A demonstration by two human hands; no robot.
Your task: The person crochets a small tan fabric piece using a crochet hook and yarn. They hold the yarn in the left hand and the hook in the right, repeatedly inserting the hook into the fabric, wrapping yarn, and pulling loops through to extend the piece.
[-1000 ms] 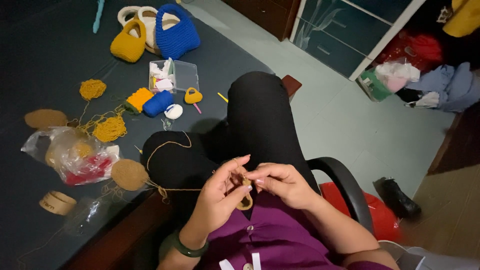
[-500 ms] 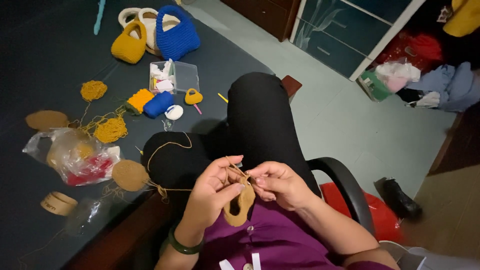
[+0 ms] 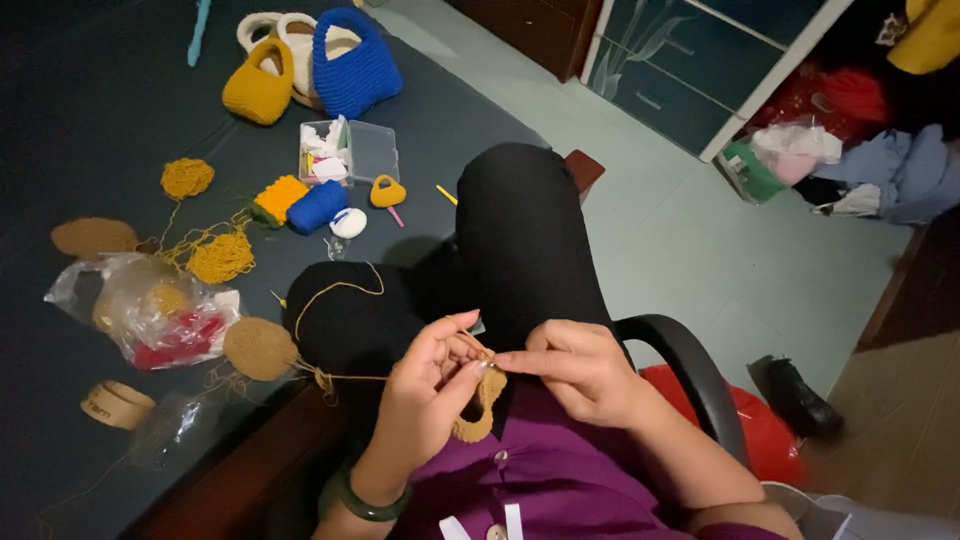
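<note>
Left hand pinches tan crochet piece at lap, fingers narrow. Right hand closed on something thin at piece's top edge, likely hook; too small to tell. Yarn strand runs left to tan disc. Risk: strand snagging on table edge, loop slipping off. Dark table left, cluttered: blue bag, yellow bag, plastic box. Pale green floor right.

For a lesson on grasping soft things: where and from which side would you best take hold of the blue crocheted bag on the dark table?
Probably by the looped handle at the top of the blue crocheted bag, coming from above. The handle arches clear over the soft body, leaving a gap for fingers, while yellow and cream bags crowd its left side.
</note>
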